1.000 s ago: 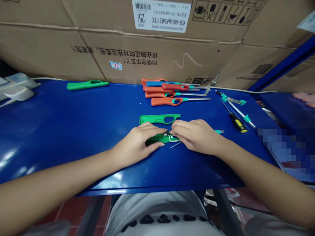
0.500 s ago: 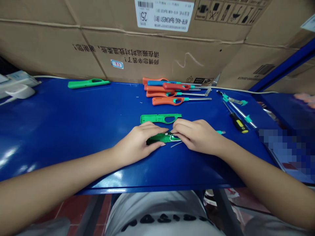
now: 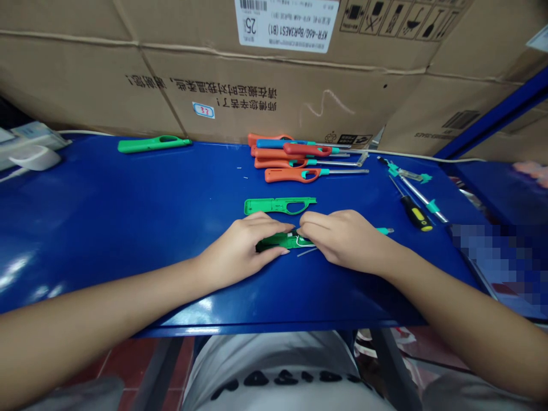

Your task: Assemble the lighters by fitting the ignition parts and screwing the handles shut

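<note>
My left hand [image 3: 246, 242] grips the left end of a green lighter shell half [image 3: 280, 242], its thumb and fingers on the two long sides. Inside that shell a small black part and a thin white wire [image 3: 305, 245] show. Over the shell's right part, my right hand [image 3: 338, 237] is closed, fingertips pinched at the black part and wire; exactly what they pinch is hidden. A turquoise tip [image 3: 385, 231] sticks out beyond the right hand. Just behind the hands lies another green shell half [image 3: 278, 205], hollow side up. A thin clear tube [image 3: 306, 252] rests in front.
Several orange lighters [image 3: 293, 176] and a blue one [image 3: 278, 144] are piled at the back. A green lighter handle [image 3: 154, 144] lies left. To the right are a screwdriver [image 3: 415, 214] and a metal lighter rod [image 3: 422, 197]. A cardboard box [image 3: 214, 68] stands behind the table.
My right fingers have shifted very slightly at the black part and wire. The left hand keeps its hold on the shell; the other things stay put.
</note>
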